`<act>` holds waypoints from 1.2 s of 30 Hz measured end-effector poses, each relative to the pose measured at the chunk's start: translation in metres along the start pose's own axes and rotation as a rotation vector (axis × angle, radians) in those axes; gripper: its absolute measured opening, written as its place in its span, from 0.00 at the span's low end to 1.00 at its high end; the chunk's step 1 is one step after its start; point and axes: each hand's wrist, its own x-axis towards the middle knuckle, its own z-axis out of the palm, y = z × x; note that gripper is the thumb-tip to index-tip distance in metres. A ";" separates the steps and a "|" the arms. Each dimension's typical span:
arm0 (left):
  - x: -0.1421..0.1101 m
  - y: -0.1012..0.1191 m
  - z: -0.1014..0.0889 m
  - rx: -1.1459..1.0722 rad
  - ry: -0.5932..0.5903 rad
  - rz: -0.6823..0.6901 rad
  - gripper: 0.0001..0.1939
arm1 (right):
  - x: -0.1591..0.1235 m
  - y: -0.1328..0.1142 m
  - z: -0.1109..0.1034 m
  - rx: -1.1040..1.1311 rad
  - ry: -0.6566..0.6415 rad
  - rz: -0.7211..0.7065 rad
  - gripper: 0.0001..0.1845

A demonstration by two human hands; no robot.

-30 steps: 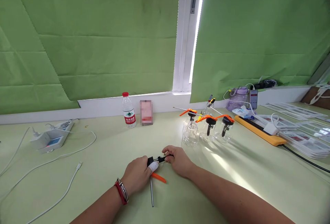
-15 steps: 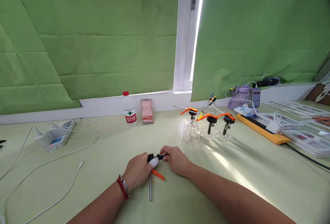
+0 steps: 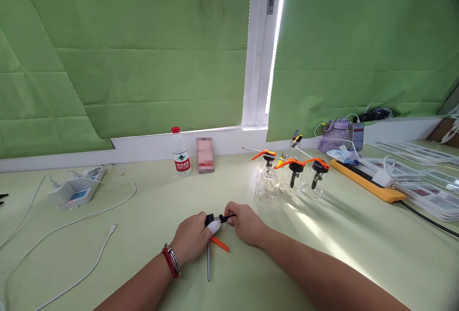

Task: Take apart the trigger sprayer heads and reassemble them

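Note:
My left hand [image 3: 193,238], with a white wrap on the thumb, is closed around a black device with an orange lever [image 3: 219,244] and a thin metal rod [image 3: 208,263]. Its exact kind does not show. The lever and the rod stick out below my thumb. To the right of the thumb, a slim black part [image 3: 225,218] of the device extends to my right hand [image 3: 245,222], which pinches its end between thumb and fingers. My palm hides much of the device's body.
Several clear glass jars [image 3: 267,189], some topped with black and orange fittings, stand right of centre. A water bottle [image 3: 181,158] and a blurred pink box [image 3: 205,155] are at the back. White cables [image 3: 89,213] lie left; an orange power strip [image 3: 366,179] lies right.
Both hands keep almost the same hold and position on the device. At the far right, a hand seen earlier at the table edge is out of view now.

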 end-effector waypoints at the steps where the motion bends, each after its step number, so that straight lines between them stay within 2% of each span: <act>1: 0.000 0.000 0.000 0.000 0.001 0.001 0.20 | 0.000 0.000 0.000 -0.002 0.001 0.002 0.12; 36: -0.001 -0.001 -0.001 -0.007 0.013 -0.007 0.20 | 0.001 0.001 -0.001 -0.032 -0.014 0.025 0.14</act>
